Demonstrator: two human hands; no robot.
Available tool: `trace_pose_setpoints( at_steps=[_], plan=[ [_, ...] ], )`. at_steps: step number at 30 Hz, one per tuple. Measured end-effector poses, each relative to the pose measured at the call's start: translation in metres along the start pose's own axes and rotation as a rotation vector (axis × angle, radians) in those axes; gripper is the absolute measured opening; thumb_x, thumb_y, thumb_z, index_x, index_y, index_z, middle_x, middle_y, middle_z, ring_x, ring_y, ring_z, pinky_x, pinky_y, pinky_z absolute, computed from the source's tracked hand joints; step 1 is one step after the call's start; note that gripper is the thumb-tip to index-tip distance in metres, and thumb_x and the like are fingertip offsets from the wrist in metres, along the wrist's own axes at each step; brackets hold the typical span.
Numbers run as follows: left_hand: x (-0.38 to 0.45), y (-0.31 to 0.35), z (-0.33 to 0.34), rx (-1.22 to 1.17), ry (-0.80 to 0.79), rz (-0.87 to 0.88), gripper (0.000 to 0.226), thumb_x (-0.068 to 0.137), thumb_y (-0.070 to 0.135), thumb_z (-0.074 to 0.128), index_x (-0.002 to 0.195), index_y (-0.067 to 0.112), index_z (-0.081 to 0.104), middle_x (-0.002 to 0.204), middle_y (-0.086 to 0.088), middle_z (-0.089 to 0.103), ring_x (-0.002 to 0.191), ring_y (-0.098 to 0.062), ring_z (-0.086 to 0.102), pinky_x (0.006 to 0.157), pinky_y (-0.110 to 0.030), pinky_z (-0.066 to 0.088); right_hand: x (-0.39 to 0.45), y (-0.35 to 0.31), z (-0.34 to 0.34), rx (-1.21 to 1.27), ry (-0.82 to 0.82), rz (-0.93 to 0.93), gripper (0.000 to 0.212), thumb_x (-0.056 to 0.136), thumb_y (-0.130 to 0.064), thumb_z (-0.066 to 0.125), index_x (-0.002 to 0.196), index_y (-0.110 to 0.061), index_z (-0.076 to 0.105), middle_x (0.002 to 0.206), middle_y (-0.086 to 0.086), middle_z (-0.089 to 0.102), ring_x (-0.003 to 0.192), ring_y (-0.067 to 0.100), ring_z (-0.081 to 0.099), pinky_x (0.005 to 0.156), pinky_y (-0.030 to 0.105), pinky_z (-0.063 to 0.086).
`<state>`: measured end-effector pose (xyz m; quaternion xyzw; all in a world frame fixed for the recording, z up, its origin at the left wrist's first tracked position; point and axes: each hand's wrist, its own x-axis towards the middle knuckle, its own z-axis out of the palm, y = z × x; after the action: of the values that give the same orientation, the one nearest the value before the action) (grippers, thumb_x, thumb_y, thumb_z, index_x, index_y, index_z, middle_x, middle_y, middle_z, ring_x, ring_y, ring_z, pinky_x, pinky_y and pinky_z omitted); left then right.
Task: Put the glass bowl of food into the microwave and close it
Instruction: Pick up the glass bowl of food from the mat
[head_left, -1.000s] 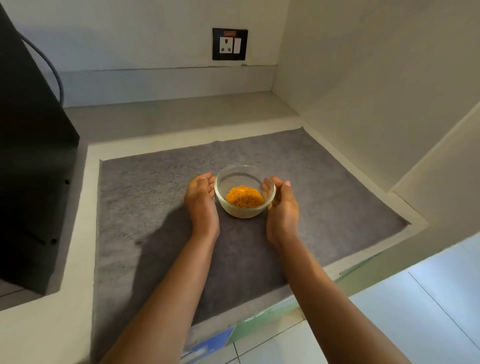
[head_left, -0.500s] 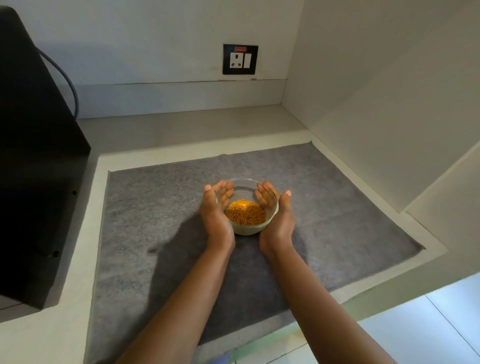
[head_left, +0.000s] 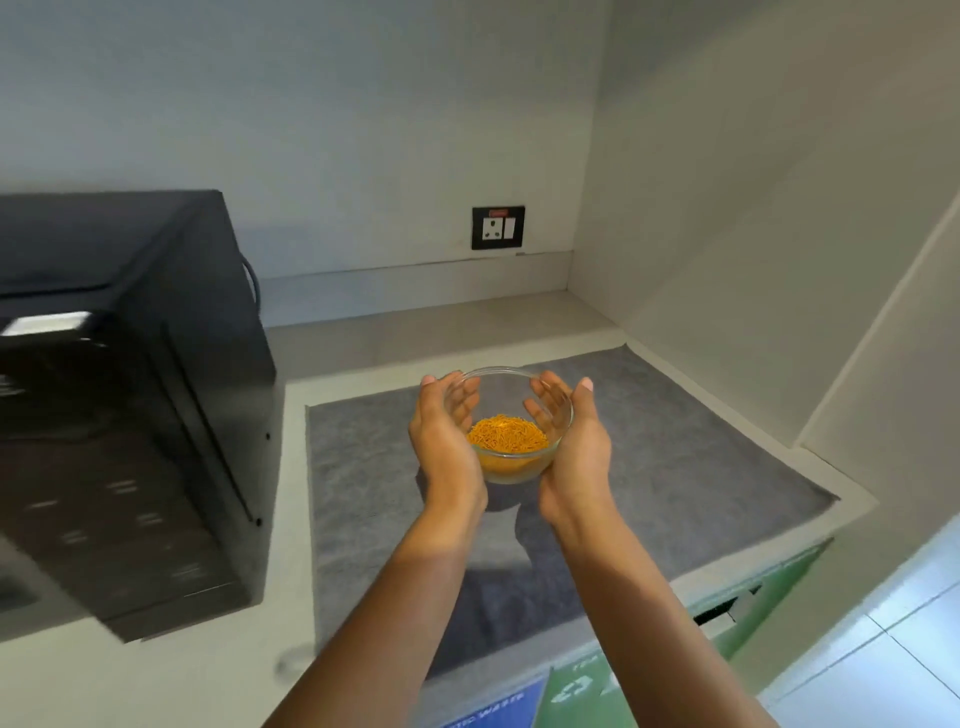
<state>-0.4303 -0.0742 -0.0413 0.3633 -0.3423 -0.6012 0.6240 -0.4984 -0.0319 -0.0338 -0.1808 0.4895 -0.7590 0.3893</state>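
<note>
1. Head view: the glass bowl (head_left: 511, 415) of orange food (head_left: 508, 435) is cupped between the left hand (head_left: 447, 441) and right hand (head_left: 571, 452), both closed around its sides, above the grey mat (head_left: 675, 467).
2. For the carry to the black microwave (head_left: 130, 415) at left, the bowl is best kept level, with the palms held low under its base; whether the door is open cannot be told.
3. Counted: one bowl, one microwave, one mat, one wall socket (head_left: 497, 227), two hands.

Left hand (head_left: 445, 441) and right hand (head_left: 574, 451) cupped, palms facing, forearms extended.
</note>
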Motion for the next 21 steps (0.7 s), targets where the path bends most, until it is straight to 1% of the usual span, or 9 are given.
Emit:
trace_pose_setpoints(
  at_steps=[3,6,9,11,12,14,15,18,21],
  plan=[
    [-0.02,0.028,-0.015,0.001,-0.002,-0.015,0.042,0.096,0.032,0.031,0.106,0.003,0.06,0.108,-0.017,0.066,0.101,-0.025,0.061,0.093,-0.034,0.042,-0.037,-0.008,0.011,-0.031,-0.023,-0.004,0.043,0.096,-0.04,0.033,0.118,-0.013,0.058,0.127,0.006,0.061,0.108,0.02,0.057,0.107,0.044,0.037],
    [-0.044,0.055,-0.04,0.013,-0.01,-0.019,0.04,0.096,0.031,0.032,0.104,0.005,0.061,0.102,-0.012,0.067,0.103,-0.027,0.061,0.092,-0.034,0.042,-0.08,-0.009,0.02,-0.041,-0.045,0.018,0.041,0.094,-0.041,0.036,0.119,-0.016,0.056,0.127,0.003,0.06,0.112,0.023,0.055,0.104,0.045,0.04],
    [-0.07,0.082,-0.073,0.02,-0.024,-0.029,0.036,0.095,0.031,0.034,0.095,0.009,0.063,0.093,-0.006,0.069,0.1,-0.026,0.062,0.1,-0.039,0.04,-0.128,-0.001,0.028,-0.095,-0.086,0.042,0.035,0.093,-0.044,0.037,0.117,-0.025,0.054,0.127,-0.001,0.056,0.116,0.024,0.053,0.102,0.049,0.042],
    [-0.086,0.097,-0.095,0.022,-0.046,-0.026,0.032,0.094,0.031,0.037,0.087,0.015,0.064,0.089,-0.004,0.069,0.099,-0.025,0.063,0.102,-0.041,0.039,-0.157,0.006,0.032,-0.149,-0.114,0.04,0.04,0.092,-0.047,0.036,0.126,-0.03,0.048,0.127,-0.002,0.054,0.117,0.026,0.052,0.101,0.054,0.042],
    [-0.093,0.103,-0.106,0.021,-0.049,-0.032,0.031,0.094,0.031,0.037,0.087,0.016,0.064,0.09,-0.004,0.07,0.099,-0.025,0.063,0.102,-0.042,0.039,-0.17,0.01,0.034,-0.162,-0.124,0.044,0.042,0.092,-0.047,0.036,0.13,-0.031,0.045,0.126,-0.002,0.052,0.117,0.027,0.053,0.099,0.053,0.044],
    [-0.105,0.114,-0.127,0.014,-0.05,-0.045,0.032,0.094,0.033,0.038,0.091,0.015,0.064,0.092,-0.005,0.07,0.1,-0.024,0.062,0.104,-0.044,0.038,-0.194,0.016,0.038,-0.169,-0.154,0.064,0.041,0.092,-0.047,0.036,0.129,-0.031,0.043,0.124,-0.001,0.052,0.115,0.027,0.055,0.092,0.049,0.049],
    [-0.111,0.121,-0.138,0.01,-0.053,-0.04,0.032,0.093,0.033,0.038,0.094,0.015,0.064,0.093,-0.005,0.07,0.101,-0.023,0.062,0.104,-0.045,0.038,-0.206,0.019,0.042,-0.176,-0.164,0.078,0.038,0.093,-0.047,0.036,0.126,-0.03,0.045,0.122,0.0,0.054,0.112,0.028,0.057,0.087,0.046,0.051],
    [-0.124,0.14,-0.163,0.013,-0.066,0.006,0.032,0.093,0.031,0.039,0.098,0.012,0.064,0.094,-0.006,0.07,0.101,-0.023,0.062,0.101,-0.042,0.04,-0.236,0.024,0.05,-0.241,-0.2,0.1,0.029,0.094,-0.045,0.036,0.109,-0.025,0.05,0.103,0.003,0.063,0.095,0.026,0.065,0.071,0.038,0.055],
    [-0.131,0.157,-0.184,0.017,-0.071,0.033,0.032,0.092,0.032,0.039,0.097,0.013,0.065,0.095,-0.006,0.07,0.099,-0.021,0.063,0.097,-0.039,0.041,-0.257,0.028,0.059,-0.349,-0.262,0.098,0.032,0.094,-0.045,0.034,0.116,-0.025,0.045,0.101,0.007,0.063,0.087,0.025,0.068,0.058,0.032,0.058]
  ],
)
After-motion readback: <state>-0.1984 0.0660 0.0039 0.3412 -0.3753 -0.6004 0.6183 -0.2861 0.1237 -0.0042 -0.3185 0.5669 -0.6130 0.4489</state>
